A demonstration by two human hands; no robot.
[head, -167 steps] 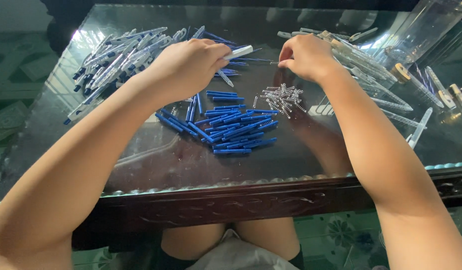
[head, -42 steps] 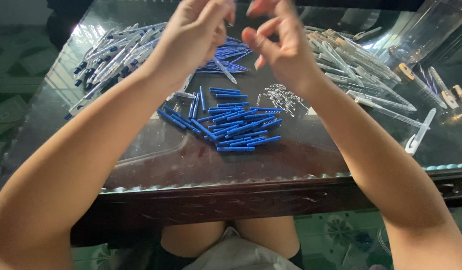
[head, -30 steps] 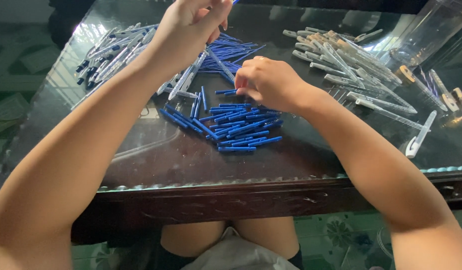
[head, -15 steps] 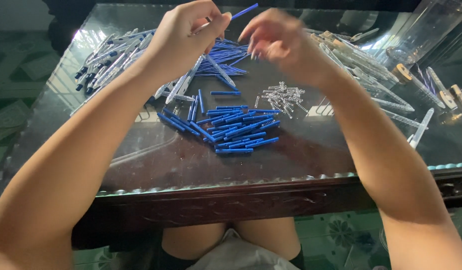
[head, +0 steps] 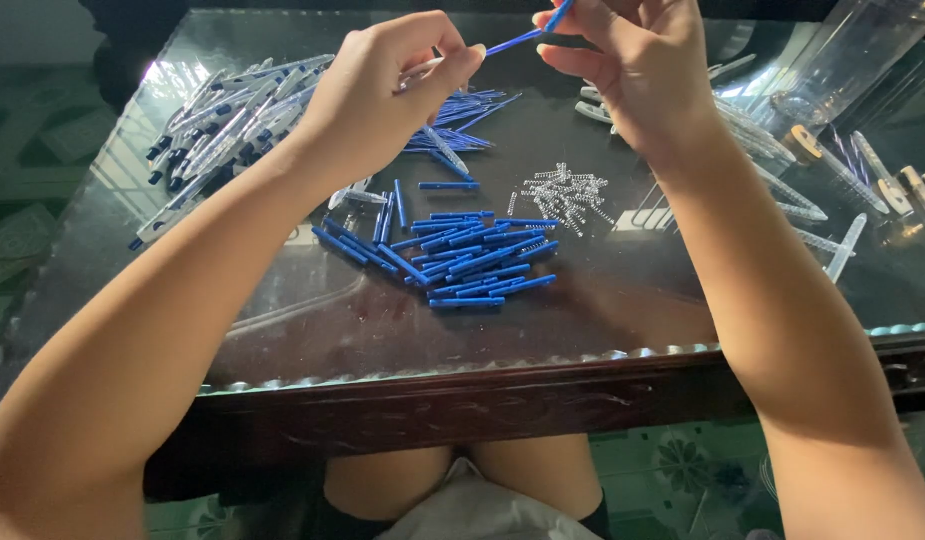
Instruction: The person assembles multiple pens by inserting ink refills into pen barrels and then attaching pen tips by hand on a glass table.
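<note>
My left hand point(head: 382, 95) is raised over the glass table point(head: 622, 300), pinching a clear pen barrel point(head: 422, 68) between thumb and fingers. A thin blue refill point(head: 517, 38) sticks out of the barrel toward my right hand point(head: 632, 75), whose fingertips pinch its far end near the top edge. Below the hands lie a heap of short blue pen parts point(head: 472, 255), a small pile of metal springs point(head: 567, 190) and a fan of blue refills point(head: 452, 110).
A heap of clear pens with blue tips point(head: 227, 120) lies at the left of the table. Clear barrels point(head: 782, 170) are spread along the right. A clear plastic container point(head: 847, 55) stands at the back right. The table's dark wooden front edge point(head: 482, 400) is just above my lap.
A second ago my right hand was down near the blue parts; it has risen to meet my left hand. The blue refill now spans the gap between both hands.
</note>
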